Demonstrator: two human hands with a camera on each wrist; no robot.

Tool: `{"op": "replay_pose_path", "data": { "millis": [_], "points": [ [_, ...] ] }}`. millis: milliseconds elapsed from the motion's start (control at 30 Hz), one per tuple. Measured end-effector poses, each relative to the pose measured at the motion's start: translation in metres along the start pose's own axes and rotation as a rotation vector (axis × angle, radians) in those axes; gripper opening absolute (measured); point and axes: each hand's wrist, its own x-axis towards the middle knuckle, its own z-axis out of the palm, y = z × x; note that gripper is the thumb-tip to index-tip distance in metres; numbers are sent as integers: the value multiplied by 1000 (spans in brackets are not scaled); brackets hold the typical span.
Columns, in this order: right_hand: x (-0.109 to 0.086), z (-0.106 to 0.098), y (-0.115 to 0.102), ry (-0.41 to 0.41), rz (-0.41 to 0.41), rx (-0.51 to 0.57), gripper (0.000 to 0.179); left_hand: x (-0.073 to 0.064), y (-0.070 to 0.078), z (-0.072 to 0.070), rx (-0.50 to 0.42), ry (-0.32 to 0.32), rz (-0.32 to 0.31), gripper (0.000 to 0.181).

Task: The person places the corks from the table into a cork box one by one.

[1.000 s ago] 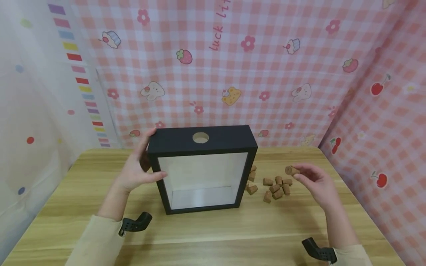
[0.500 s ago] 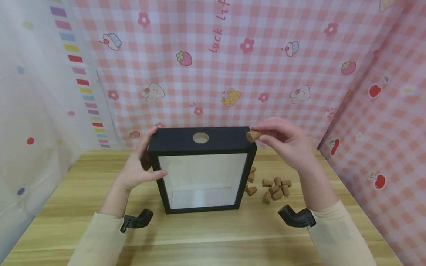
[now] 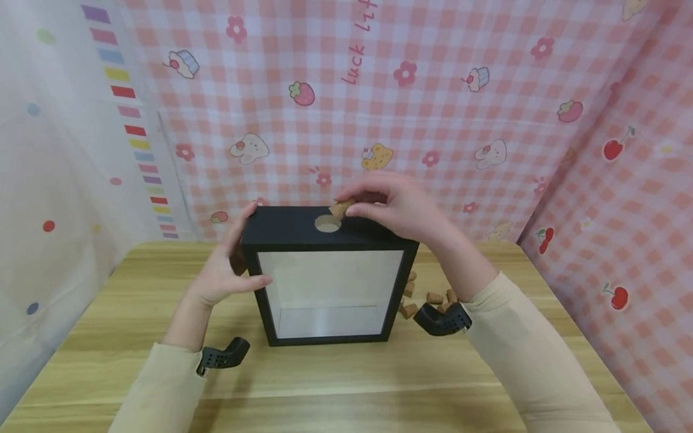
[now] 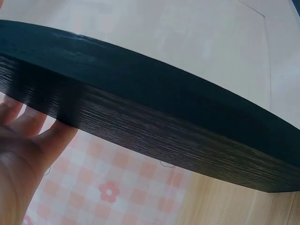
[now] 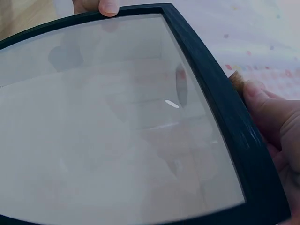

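A black box frame (image 3: 281, 227) with a clear front stands upright on the table, a round hole (image 3: 328, 224) in its top face. My left hand (image 3: 222, 273) grips its left side, thumb over the front edge and fingers behind. Between the thumb and fingers of my right hand (image 3: 403, 204) is a cork (image 3: 341, 208), tilted right at the hole's back right rim. In the right wrist view the cork (image 5: 237, 83) shows partly past the frame's edge. No corks show inside the frame.
Several loose corks (image 3: 434, 297) lie on the wooden table (image 3: 325, 385) right of the frame, partly covered by the right wrist's camera mount (image 3: 441, 319). A pink checked curtain (image 3: 346, 132) hangs close behind the table.
My right hand has carried the cork from beside the loose corks up and left, past the frame's top right corner, to the hole. The left hand keeps its grip.
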Motion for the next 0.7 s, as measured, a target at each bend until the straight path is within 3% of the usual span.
{"op": "replay_pose_path", "data": {
  "millis": [167,433,567,700],
  "points": [
    [10,5,-1,-61,-26,-84,22,0,-1,0,-21,-6,0,119],
    [17,7,-5,-127,-78,-250,20,0,1,0,18,5,-45,116],
    [21,8,-10,-181,-63,-279,22,-1,2,0,26,19,-61,117],
    [19,5,-11,-177,-80,-246,26,0,2,1,39,26,-61,116]
  ]
}}
